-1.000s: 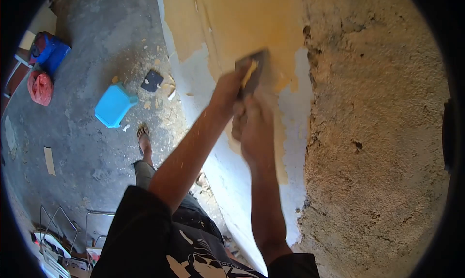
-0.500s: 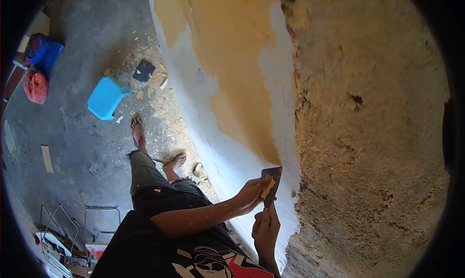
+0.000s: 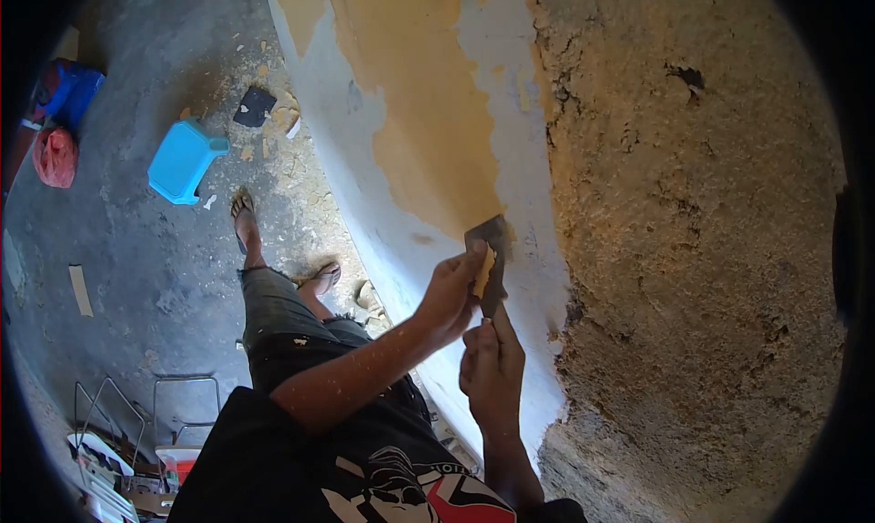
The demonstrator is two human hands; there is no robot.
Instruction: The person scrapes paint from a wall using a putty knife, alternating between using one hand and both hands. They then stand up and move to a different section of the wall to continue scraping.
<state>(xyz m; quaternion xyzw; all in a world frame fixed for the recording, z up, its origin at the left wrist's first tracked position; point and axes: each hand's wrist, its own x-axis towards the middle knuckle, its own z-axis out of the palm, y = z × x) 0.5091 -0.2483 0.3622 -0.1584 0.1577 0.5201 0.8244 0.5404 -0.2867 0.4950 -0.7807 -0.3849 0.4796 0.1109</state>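
Scraper (image 3: 498,266) | gripped in both hands (image 3: 493,368) | shirt (image 3: 360,446) lettering (image 3: 447,473), partial: "TION"

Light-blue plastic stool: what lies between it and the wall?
Scattered flakes and a dark square piece lie between the stool and the wall in the head view.

Head-worn view, forward and down, near wall (image 3: 556,204)

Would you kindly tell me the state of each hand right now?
Left hand: curled, touching the flat-bladed scraper; whether it grips cannot be told.
Right hand: closed, holding the flat-bladed scraper.
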